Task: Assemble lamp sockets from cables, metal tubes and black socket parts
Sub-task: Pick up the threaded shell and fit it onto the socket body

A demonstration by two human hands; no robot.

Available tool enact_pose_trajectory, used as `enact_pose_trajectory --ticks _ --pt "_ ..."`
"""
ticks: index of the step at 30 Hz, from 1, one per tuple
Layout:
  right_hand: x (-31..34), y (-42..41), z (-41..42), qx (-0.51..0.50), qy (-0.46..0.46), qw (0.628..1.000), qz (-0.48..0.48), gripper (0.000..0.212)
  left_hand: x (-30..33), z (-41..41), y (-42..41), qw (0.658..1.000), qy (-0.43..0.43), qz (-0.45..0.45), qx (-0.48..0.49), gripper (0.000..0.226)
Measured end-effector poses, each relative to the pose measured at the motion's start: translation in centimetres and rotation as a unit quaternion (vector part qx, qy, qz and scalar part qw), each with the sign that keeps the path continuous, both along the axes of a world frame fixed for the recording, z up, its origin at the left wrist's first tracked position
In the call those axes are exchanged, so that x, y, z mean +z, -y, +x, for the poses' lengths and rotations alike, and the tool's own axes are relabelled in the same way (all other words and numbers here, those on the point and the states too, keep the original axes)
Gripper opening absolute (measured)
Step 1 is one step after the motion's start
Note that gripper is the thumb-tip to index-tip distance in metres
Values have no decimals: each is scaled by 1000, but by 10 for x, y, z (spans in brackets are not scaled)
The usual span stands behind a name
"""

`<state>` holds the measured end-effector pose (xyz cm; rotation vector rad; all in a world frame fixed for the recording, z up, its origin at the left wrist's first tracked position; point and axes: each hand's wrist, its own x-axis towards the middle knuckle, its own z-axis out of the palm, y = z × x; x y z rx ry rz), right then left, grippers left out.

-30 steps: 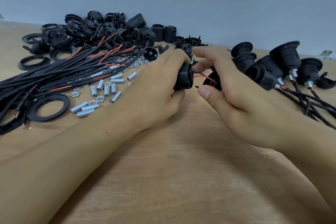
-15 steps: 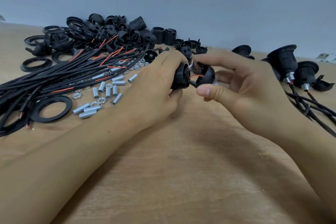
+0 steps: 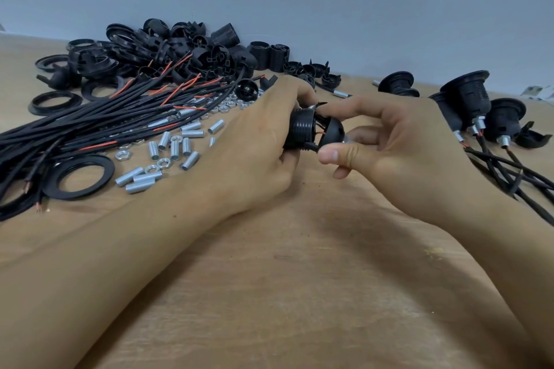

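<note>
The left hand [image 3: 254, 144] is gripping a black threaded socket body [image 3: 299, 129] just above the wooden table [image 3: 299, 293], fingers curled round it, while the right hand [image 3: 404, 153] is pinching the domed black cap [image 3: 331, 130] against its open end with forefinger and thumb. Thin red wires are showing in the gap between the two parts, which are sitting midway between both hands.
</note>
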<state>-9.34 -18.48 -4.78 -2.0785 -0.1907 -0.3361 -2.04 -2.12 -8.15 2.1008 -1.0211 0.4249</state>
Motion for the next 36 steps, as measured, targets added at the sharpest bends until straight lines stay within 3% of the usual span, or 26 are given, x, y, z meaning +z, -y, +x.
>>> enact_pose_trajectory --ticks 3,9,19,23,26,32,36 --pt "1 2 -1 0 3 1000 1 38 1 -1 -2 999 -10 -15 -27 52" --pt "2 11 0 31 -48 998 6 35 3 -2 -4 990 -114 -49 -71 56" --pt "-2 9 -1 10 -36 999 30 38 8 -10 -6 985 -134 -37 -104 54" --pt "0 8 0 31 -30 997 59 35 15 -4 6 953 -248 -173 -25 11" --pt "-5 0 0 41 -23 995 82 37 11 -10 7 946 -253 -200 9 33" --pt "-8 -2 0 61 -42 990 116 33 9 0 5 943 -293 -156 7 26" --pt "-5 1 2 116 -76 972 191 38 14 0 -6 900 -381 -169 -129 36"
